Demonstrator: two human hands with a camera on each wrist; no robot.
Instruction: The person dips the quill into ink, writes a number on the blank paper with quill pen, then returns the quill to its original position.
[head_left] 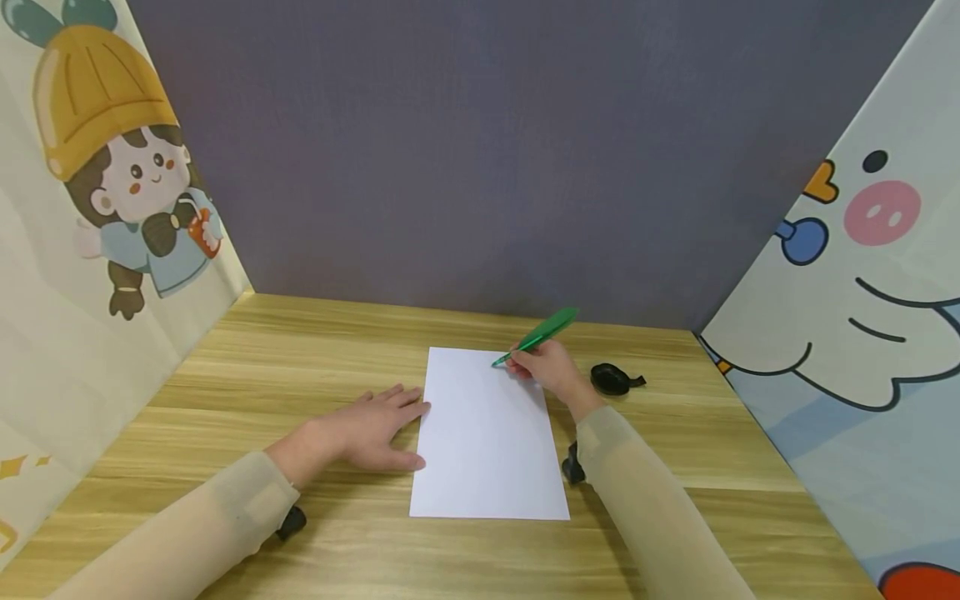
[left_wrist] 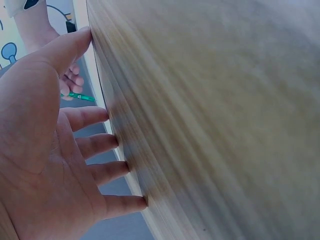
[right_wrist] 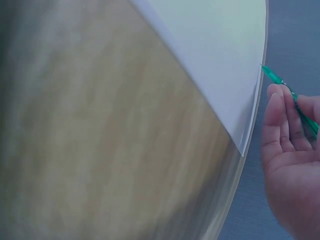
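Observation:
A blank white sheet of paper (head_left: 487, 450) lies flat on the wooden table. Over its top right part, my right hand (head_left: 549, 367) pinches a green pen (head_left: 543, 331) between thumb and fingers, tip pointing down and left at the upper part of the sheet. In the right wrist view the pen (right_wrist: 272, 75) leans with its tip at the paper (right_wrist: 220, 65). My left hand (head_left: 371, 429) rests palm down with spread fingers, thumb and fingertips at the sheet's left edge. Its fingertips meet the tabletop in the left wrist view, where the left hand (left_wrist: 55, 150) looks large.
A black cap-like object with a short tab (head_left: 611, 379) lies right of my right hand. Dark wrist gear (head_left: 573, 464) shows under the right sleeve and more (head_left: 292, 522) under the left. A grey wall (head_left: 472, 167) closes the back, with cartoon-printed panels (head_left: 847, 275) at the sides.

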